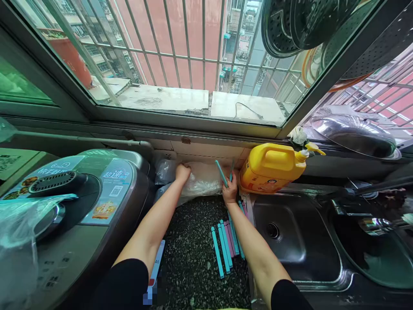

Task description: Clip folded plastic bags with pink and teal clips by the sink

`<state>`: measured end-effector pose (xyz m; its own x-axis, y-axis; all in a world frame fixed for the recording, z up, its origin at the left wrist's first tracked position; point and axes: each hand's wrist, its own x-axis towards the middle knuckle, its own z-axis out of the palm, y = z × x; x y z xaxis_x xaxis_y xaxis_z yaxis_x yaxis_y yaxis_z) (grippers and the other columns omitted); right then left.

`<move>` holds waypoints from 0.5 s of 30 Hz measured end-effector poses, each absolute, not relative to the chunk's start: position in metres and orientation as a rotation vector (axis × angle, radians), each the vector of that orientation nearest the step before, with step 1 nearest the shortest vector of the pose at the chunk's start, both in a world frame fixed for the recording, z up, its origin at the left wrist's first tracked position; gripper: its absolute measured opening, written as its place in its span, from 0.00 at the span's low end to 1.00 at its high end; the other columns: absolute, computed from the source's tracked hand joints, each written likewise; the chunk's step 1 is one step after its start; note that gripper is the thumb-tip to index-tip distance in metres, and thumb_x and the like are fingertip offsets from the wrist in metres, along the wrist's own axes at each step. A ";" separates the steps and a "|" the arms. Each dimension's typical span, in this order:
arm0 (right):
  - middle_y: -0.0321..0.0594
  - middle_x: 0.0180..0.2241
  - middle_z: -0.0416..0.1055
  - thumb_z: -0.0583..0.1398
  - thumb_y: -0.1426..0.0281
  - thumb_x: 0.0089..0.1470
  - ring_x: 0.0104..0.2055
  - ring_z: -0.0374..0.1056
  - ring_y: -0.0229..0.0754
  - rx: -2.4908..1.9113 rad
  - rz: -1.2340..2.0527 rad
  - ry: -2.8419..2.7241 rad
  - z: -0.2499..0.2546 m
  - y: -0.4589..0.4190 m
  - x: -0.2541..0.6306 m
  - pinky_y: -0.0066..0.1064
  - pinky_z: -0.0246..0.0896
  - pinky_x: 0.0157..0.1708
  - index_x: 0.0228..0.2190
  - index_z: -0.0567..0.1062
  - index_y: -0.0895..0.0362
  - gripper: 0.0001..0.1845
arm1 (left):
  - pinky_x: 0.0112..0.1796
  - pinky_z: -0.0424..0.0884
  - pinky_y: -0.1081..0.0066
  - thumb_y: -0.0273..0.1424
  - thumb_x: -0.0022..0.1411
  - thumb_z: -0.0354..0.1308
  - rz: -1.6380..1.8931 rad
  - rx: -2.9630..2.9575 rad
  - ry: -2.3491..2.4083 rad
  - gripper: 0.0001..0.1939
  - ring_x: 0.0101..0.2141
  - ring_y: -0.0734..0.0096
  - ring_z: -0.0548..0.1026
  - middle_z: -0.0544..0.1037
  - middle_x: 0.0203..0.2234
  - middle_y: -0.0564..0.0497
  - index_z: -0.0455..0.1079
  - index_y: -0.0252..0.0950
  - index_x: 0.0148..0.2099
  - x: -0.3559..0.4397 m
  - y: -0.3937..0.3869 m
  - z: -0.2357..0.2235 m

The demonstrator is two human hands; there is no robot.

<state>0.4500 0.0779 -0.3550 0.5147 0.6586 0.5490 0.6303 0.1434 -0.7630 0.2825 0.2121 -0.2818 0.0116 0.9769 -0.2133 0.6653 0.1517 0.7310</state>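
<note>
My left hand (183,173) is closed on the upper left edge of a clear plastic bag (204,178) with pale contents, which lies at the back of the counter against the tiles. At the bag's right end, my right hand (229,191) is closed around a teal bag sealing clip (221,172), whose two slim bars stick up apart in a V. Whether these are two halves of one clip or two clips, I cannot tell. Below that hand, several teal clips (217,252) and pink clips (229,239) lie side by side, some partly hidden by my right forearm.
A yellow pump jug (271,168) stands right of my right hand, beside the metal sink (290,232). A large rice cooker (129,185) fills the left side. A phone (157,262) lies by my left forearm on the dark speckled counter (190,258). Behind runs the window frame (180,116).
</note>
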 end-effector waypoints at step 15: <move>0.44 0.54 0.63 0.56 0.68 0.54 0.54 0.61 0.47 -1.297 0.342 -1.450 -0.278 -0.124 0.384 0.42 0.61 0.51 0.49 0.69 0.49 0.19 | 0.21 0.58 0.77 0.49 0.42 0.59 0.797 0.923 0.948 0.25 0.17 0.81 0.61 0.66 0.18 0.57 0.68 0.32 0.34 0.262 0.007 -0.252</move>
